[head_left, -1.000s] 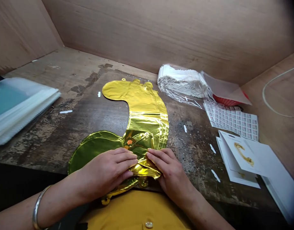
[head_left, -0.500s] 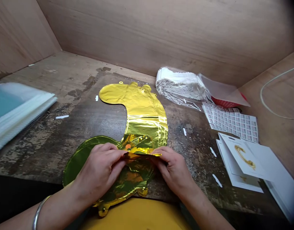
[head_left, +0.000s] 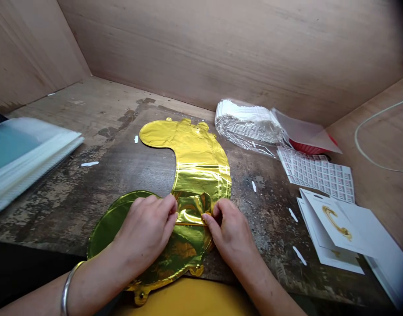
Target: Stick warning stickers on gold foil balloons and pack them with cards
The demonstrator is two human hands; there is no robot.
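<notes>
A flat gold foil balloon (head_left: 197, 158) lies on the worn wooden table (head_left: 99, 127), curving from the far middle down to the near edge. My left hand (head_left: 147, 228) and my right hand (head_left: 230, 232) rest on its near part, fingers curled. Both pinch a small folded flap of the foil between them, left fingertips on the flap's left end, right fingertips on its right end. A metal bangle (head_left: 67, 287) sits on my left wrist.
A stack of clear plastic bags (head_left: 26, 153) lies at the left. At the back right is a bundle of white pieces in plastic (head_left: 247, 120), a sticker sheet (head_left: 319, 171) and white cards printed with a gold shape (head_left: 336, 224). Wooden walls enclose the table.
My hands lifted from pressing the foil flat, raised a flap, and now pinch it folded farther from me. The near round part of the balloon lies more exposed.
</notes>
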